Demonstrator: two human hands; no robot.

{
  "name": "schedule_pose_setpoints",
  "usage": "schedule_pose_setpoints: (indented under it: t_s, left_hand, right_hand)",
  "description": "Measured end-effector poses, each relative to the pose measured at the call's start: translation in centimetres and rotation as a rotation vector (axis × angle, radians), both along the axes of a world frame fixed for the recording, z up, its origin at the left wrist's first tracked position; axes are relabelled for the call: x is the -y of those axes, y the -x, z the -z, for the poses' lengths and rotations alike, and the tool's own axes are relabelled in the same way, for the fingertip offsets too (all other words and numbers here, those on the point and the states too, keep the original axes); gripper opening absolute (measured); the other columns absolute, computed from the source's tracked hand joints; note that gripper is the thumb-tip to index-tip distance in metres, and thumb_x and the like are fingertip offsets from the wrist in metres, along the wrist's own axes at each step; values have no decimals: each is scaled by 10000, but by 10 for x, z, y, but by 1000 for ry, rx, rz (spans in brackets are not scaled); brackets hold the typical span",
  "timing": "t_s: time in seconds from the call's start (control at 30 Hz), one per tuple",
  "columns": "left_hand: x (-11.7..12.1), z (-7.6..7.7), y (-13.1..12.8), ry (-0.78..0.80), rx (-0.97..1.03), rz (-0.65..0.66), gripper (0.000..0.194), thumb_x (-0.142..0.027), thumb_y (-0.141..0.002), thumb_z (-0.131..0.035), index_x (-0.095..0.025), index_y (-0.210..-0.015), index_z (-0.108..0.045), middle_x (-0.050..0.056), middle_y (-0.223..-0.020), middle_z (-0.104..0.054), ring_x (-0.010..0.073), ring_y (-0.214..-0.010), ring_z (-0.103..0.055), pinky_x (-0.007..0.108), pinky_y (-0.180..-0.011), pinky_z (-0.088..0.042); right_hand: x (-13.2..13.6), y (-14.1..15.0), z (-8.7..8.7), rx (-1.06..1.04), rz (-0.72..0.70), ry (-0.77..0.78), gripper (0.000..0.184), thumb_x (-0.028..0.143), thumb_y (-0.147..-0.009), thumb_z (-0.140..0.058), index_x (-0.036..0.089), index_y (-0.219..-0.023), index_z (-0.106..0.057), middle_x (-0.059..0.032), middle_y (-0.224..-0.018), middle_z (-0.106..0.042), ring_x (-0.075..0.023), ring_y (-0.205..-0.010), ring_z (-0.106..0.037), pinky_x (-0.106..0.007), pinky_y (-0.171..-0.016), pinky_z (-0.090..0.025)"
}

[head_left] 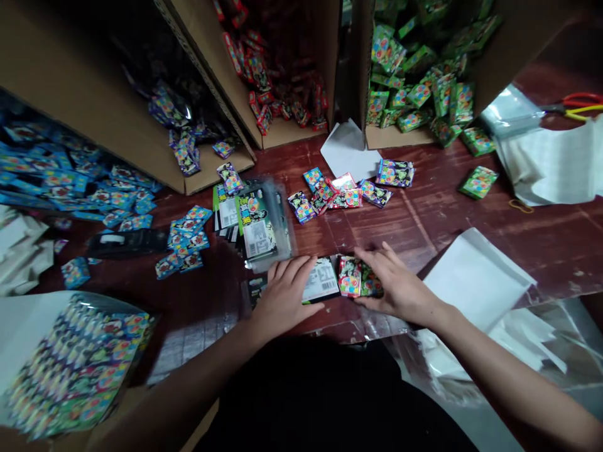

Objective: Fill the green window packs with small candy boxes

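At the table's front edge, my left hand (285, 298) lies over a printed plastic bag (324, 279), fingers on its far edge and thumb on the near edge. The bag has a black and white label with a barcode. My right hand (400, 285) grips small packets at the bag's right end, its fingers and thumb on opposite sides. A red packet (350, 276) and a green packet (371, 280) show there side by side. Whether they are inside the bag's mouth is unclear. Just beyond my left hand is a stack of similar printed bags (261, 220).
Loose mixed packets (325, 194) lie beyond my hands. Cardboard boxes of purple (186, 150), red (264, 116) and green packets (419, 94) line the back. Blue packets (188, 238) lie left. White paper (475, 276) is at right, with scissors (577, 107) farther back. Filled bags (80, 364) stand lower left.
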State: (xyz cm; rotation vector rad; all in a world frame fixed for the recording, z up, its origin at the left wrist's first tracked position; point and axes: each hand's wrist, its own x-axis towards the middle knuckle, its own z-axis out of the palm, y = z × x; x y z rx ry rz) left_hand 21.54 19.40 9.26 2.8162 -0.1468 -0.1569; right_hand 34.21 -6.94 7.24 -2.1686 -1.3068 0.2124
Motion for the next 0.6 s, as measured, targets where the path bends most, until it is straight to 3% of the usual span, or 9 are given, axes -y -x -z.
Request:
schedule_pose_setpoints:
  t_s: [0.2, 0.37, 0.43, 0.53, 0.6]
  left_hand:
    - [3, 2, -3, 129, -41, 107, 933, -455, -717, -819, -222, -1496, -361, 101, -1482, -488, 309, -1327, -453, 466, -1136, -334]
    - [0, 4, -4, 129, -63, 72, 942, -454, -719, -814, -247, -1514, -353, 94, -1476, -487, 329, -1324, -446, 491, -1122, -337]
    - [1, 5, -5, 126, -66, 67, 944, -452, -721, -814, -241, -1516, -351, 99, -1471, -489, 330, -1319, -444, 490, -1112, -341]
    - [6, 5, -9, 133, -55, 85, 935, -450, -723, -819, -226, -1507, -363, 107, -1459, -497, 325, -1312, -443, 480, -1110, -340]
    - [8, 4, -12, 136, -50, 110, 932, -473, -721, -820, -229, -1502, -373, 108, -1455, -500, 330, -1308, -445, 488, -1110, -338]
  right_hand:
    - [-8, 2, -5, -74, -190, 28, 999, 445, -847, -728, 227, -1615, -127, -140, -1410, -556, -333, -1340, -484, -623, -1231, -199]
    - [8, -8, -7, -65, -129, 74, 1220, 643, -759, -753, 205, -1621, -9, -194, -1620, -300, -384, -1488, -284, -681, -1211, -113]
    - [17, -12, -7, -39, -97, 124, 1104, 625, -774, -749, 244, -1612, -140, -154, -1595, -372, -386, -1488, -279, -708, -1200, -50]
    - [20, -16, -6, -29, -120, 147, 810, 528, -844, -721, 306, -1535, -362, -85, -1475, -549, -348, -1428, -390, -702, -1203, 11]
    - [16, -19, -6, -31, -152, 135, 748, 509, -848, -723, 315, -1502, -417, -69, -1449, -577, -335, -1398, -428, -699, -1203, 29]
